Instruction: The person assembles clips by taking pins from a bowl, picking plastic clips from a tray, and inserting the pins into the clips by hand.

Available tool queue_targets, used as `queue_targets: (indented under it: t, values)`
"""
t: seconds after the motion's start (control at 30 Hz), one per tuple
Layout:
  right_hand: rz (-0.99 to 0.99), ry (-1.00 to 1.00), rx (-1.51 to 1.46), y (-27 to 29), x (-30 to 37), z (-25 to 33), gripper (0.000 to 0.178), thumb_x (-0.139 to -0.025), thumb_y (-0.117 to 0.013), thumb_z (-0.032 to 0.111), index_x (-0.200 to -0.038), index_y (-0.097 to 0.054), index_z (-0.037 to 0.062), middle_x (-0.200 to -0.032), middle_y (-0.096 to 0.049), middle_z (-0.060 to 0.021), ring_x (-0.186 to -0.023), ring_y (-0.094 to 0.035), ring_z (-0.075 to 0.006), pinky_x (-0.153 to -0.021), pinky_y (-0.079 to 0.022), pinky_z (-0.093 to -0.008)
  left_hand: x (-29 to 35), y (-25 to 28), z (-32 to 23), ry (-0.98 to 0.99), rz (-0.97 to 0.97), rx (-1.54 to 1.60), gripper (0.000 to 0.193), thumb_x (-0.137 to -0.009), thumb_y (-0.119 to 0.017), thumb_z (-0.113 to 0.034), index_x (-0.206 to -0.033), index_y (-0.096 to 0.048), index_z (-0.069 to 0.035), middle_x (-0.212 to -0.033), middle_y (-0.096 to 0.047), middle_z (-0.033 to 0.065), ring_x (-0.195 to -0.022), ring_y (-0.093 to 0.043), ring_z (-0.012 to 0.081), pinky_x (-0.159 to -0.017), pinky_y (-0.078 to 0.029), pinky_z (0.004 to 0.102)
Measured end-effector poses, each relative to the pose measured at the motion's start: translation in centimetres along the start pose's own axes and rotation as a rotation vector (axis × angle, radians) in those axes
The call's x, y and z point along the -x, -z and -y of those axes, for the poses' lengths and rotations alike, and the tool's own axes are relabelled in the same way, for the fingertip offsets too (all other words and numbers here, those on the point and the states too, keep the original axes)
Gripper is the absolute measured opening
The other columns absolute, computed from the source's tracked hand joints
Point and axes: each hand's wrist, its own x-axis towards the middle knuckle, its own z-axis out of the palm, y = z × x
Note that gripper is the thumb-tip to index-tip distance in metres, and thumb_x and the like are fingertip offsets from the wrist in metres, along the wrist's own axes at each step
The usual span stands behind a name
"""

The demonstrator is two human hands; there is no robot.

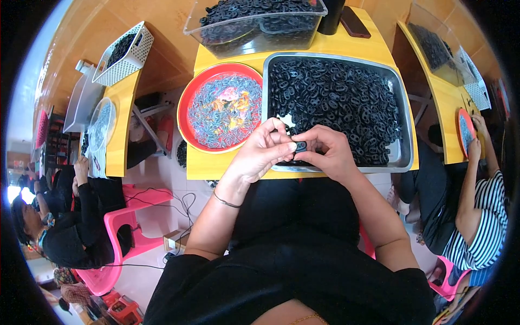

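Over the near edge of the metal tray, my two hands meet around a small black oval plastic piece with holes (301,146). My right hand (331,153) pinches it between thumb and fingers. At its left end are the thumb and fingertips of my left hand (261,150), pressed together; whatever they pinch is too small or hidden to make out. Beneath and beyond, the tray (407,130) holds a heap of similar black pieces (338,103). Left of it, a red round plate (184,116) carries many thin, small, silvery-grey pieces (208,108) over a flower print.
A clear plastic bin (260,40) of black pieces stands at the yellow table's (225,172) far edge, beside a dark cylinder (331,19) and a phone (355,23). People work at side tables left and right. Pink chairs (111,233) and cables (187,208) are on the left.
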Motion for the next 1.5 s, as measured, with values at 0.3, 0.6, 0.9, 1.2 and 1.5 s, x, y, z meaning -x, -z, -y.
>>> queue_targets:
  t: [0.3,0.6,0.9,1.2,1.5]
  values:
    - [-0.004,-0.009,0.015,0.0,-0.1,0.2,0.026,-0.071,-0.072,0.002,-0.096,-0.064,0.0018,-0.076,-0.052,-0.0001,-0.061,-0.048,-0.0034,-0.052,-0.038,-0.0179,0.0,-0.2,0.0,-0.023,-0.007,-0.014,0.025,-0.081,-0.061,0.002,-0.094,-0.043,-0.009,-0.081,-0.061,0.0066,-0.071,-0.06,0.0117,-0.061,-0.048,0.021]
    - [-0.096,0.015,-0.151,-0.3,0.3,0.6,0.053,-0.07,-0.072,0.002,-0.118,-0.05,0.0026,-0.078,-0.057,-0.0016,-0.067,-0.054,-0.0053,-0.058,-0.044,-0.0193,-1.5,-1.3,-4.7,-0.233,-0.055,-0.303,0.016,-0.079,-0.064,-0.001,-0.092,-0.055,-0.006,-0.077,-0.06,0.0009,-0.068,-0.058,0.0085,-0.062,-0.047,0.0204]
    - [-0.112,0.006,-0.118,-1.0,0.0,0.9,0.039,-0.075,-0.064,-0.002,-0.112,-0.052,0.0016,-0.078,-0.058,-0.002,-0.068,-0.055,-0.0061,-0.061,-0.045,-0.0197,-11.4,-0.1,-22.4,-0.941,-0.363,-1.126,0.024,-0.081,-0.062,-0.009,-0.102,-0.061,0.002,-0.089,-0.066,0.0088,-0.083,-0.064,0.0143,-0.076,-0.05,0.0248]
    - [-0.137,-0.019,-0.035,-0.5,-0.1,0.7,0.023,-0.076,-0.064,0.001,-0.098,-0.06,0.0031,-0.073,-0.059,-0.0013,-0.065,-0.054,-0.006,-0.058,-0.044,-0.0203,-5.3,4.6,-16.8,-0.61,-0.339,-1.445,0.016,-0.082,-0.062,-0.013,-0.089,-0.064,0.001,-0.074,-0.064,0.0062,-0.069,-0.058,0.0093,-0.065,-0.048,0.0251]
    - [-0.142,-0.023,0.04,-0.6,0.0,0.7,0.018,-0.075,-0.065,0.003,-0.093,-0.064,0.0047,-0.073,-0.059,-0.0026,-0.062,-0.054,-0.007,-0.056,-0.044,-0.0204,-0.4,7.8,-13.5,-0.287,-0.205,-1.955,0.013,-0.074,-0.06,-0.006,-0.085,-0.066,-0.001,-0.085,-0.064,0.0165,-0.079,-0.061,0.0301,-0.074,-0.049,0.036]
